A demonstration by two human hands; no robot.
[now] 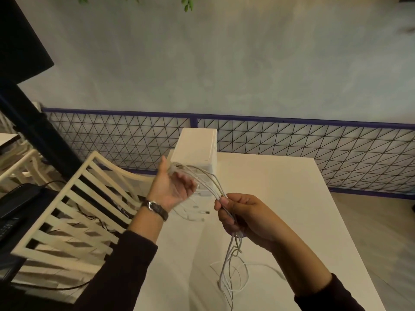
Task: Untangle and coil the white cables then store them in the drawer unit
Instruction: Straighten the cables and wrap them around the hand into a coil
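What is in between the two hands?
White cables stretch from the left hand to the right hand, which grips them. The head view shows it.

A pale table (280, 198) fills the lower middle, its far edge near a low wire mesh panel (314, 149) of triangular cells in a purple frame (292, 120). Behind it rises a mottled grey-blue wall (224, 63), with green leaves (187, 3) hanging in at the top edge. Left of the table stands a cream slatted chair (74, 209), thin black cords (89, 215) trailing beneath it. A dark screen (20, 37) and black post (38, 131) occupy the upper left; a black device (18, 198) lies below. Wood-toned floor (381, 232) shows at right.
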